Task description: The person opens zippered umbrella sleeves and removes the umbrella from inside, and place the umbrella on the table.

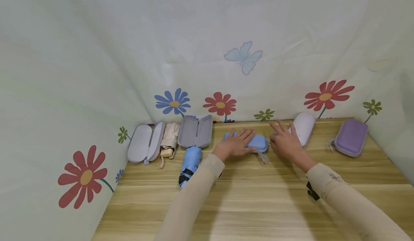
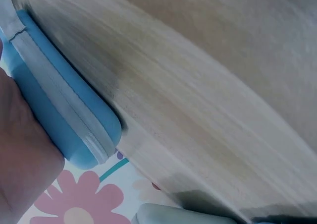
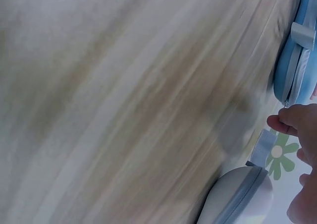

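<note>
A blue zippered hard case (image 1: 258,142) lies near the back of the table, its grey strap (image 1: 262,157) hanging toward the front. My left hand (image 1: 235,143) rests flat across the case's top, fingers spread. At the case's right end my right hand (image 1: 286,144) pinches the zipper's end between thumb and index finger, and its other fingers are raised. The right wrist view shows a narrow dark gap along the zipper (image 3: 297,65); the pull itself is mostly hidden by the fingertips. Just right of that hand lies a closed white case (image 1: 304,127).
A closed purple case (image 1: 352,136) sits at far right. On the left lie an open lilac case (image 1: 139,144), a beige folded umbrella (image 1: 169,140), an open grey case (image 1: 203,131) and a blue folded umbrella (image 1: 192,160). A flowered curtain (image 1: 275,82) borders the table's back.
</note>
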The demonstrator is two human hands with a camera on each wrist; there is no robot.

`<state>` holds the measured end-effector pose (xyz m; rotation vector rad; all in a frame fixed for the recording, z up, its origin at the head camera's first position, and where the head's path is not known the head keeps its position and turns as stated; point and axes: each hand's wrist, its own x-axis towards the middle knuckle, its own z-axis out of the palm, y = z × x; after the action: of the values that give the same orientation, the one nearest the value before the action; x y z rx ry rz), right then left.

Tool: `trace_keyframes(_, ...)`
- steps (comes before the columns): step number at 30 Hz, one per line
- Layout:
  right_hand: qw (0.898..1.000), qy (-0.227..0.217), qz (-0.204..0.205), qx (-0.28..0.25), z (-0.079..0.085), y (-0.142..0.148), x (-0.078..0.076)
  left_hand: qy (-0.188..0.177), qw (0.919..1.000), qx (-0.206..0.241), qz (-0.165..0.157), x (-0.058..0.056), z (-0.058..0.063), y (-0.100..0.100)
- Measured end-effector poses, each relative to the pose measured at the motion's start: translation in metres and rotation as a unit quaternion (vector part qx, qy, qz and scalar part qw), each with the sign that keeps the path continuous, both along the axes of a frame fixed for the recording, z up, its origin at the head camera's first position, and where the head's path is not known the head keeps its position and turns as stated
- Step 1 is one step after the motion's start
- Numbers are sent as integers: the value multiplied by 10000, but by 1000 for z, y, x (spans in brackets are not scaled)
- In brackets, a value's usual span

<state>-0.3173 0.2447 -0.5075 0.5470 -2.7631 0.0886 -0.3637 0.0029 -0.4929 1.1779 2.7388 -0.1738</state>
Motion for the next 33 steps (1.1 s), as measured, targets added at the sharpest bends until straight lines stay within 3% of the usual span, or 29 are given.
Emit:
trace_keyframes(3,10000,-68,16,-17,-1,0,-1,144,9997,-8,177,2,-2,1)
trace_keyframes(6,9999,-131,32,-59,-1,0,1,183,9948,224,972,5,-10,8)
trace_keyframes(8,9998,-123,94,-90,-1,0,2,97,9815,378,1876,9,-14,18)
trace_keyframes(11,9993,-74,299,-232,0,-1,11,31,9479,475,3151,20,-9,36)
trace_keyframes(12,9989,-57,377,-255,1,-1,16,-9,9384,440,3428,24,-5,42)
trace_keyframes(14,9980,-87,535,-317,2,0,27,-18,9274,377,3722,34,5,51)
trace_keyframes(18,9969,-168,680,-344,5,-3,48,98,9213,390,3868,42,10,60)
trace_keyframes(22,9954,-119,813,-502,1,-5,57,267,9204,294,3889,43,4,62)
trace_keyframes(27,9945,133,860,-585,-6,-3,55,313,9232,222,3824,42,-4,61)
trace_keyframes(33,9903,570,1218,-349,-1,6,45,394,9359,311,3487,38,-10,60)
